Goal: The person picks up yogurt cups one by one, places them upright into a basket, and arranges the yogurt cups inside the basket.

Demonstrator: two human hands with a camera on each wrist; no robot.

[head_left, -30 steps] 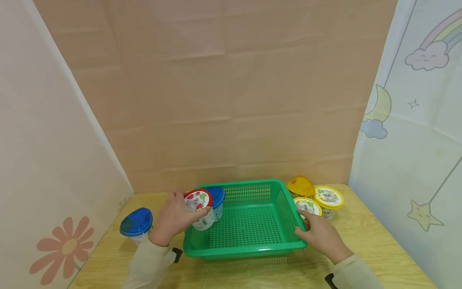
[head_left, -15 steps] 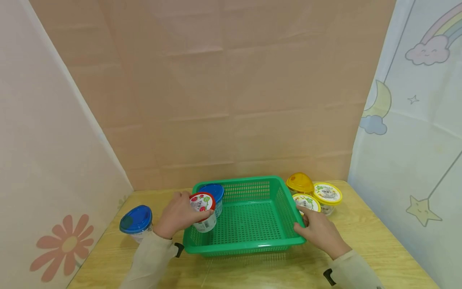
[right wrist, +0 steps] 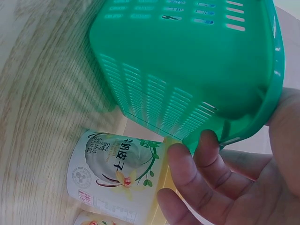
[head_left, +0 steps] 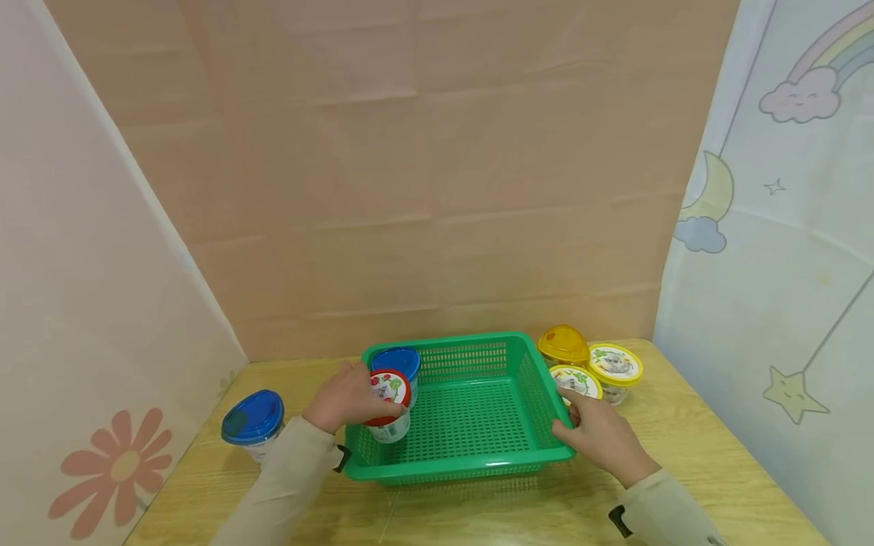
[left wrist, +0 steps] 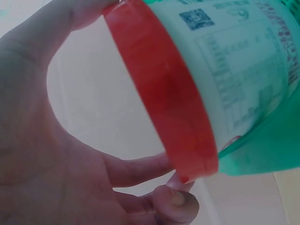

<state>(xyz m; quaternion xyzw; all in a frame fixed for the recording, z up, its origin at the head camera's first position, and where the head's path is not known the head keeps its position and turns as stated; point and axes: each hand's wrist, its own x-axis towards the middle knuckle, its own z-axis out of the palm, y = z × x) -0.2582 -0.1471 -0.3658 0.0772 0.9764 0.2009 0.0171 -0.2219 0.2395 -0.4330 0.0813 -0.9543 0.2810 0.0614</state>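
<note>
My left hand (head_left: 344, 398) grips a white plastic tub with a red lid (head_left: 389, 384) by the lid, thumb on one side and fingers on the other. The tub is at the left front inside a green perforated basket (head_left: 471, 461), low over its bottom. In the left wrist view the red lid (left wrist: 164, 89) spans the space between thumb and fingers. Right behind it, a blue-lidded tub (head_left: 398, 361) stands in the basket's back left corner. My right hand (head_left: 599, 436) holds the basket's right rim, its curled fingers close to a yellow-lidded tub (right wrist: 122, 173).
Outside the basket's right end stand two yellow-lidded tubs, one of them farther right (head_left: 616, 364), and a tub with a domed orange-yellow lid (head_left: 564, 343). Another blue-lidded tub (head_left: 253, 417) is on the wooden table (head_left: 451, 516) at left. Cloth backdrops enclose the back and sides.
My left hand has moved the red-lidded tub slightly right and down into the basket, in front of the blue-lidded one. The right hand keeps its hold on the rim.
</note>
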